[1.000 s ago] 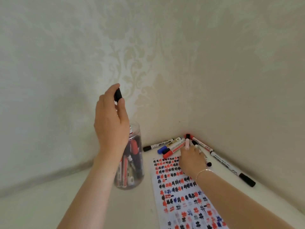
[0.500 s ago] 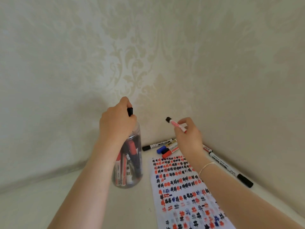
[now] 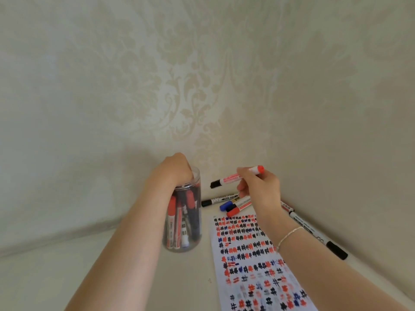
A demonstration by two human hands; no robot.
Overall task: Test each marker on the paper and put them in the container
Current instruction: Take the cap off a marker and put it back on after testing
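A clear plastic container stands upright on the table and holds several red, black and blue markers. My left hand sits on its open mouth with the fingers dipped inside; they are hidden, so any marker in them is out of sight. To the right, my right hand pinches a red whiteboard marker in the air, nearly level, black cap pointing left. Below lies the paper, covered in red, black and blue test marks.
Loose markers lie in the corner behind the paper, among them a black one. Another black marker lies along the right wall. Patterned walls close in on the back and right. Bare tabletop extends left of the container.
My left hand came down from above the container onto its mouth, and the black-tipped marker it held is out of sight. My right hand lifted a red marker off the table.
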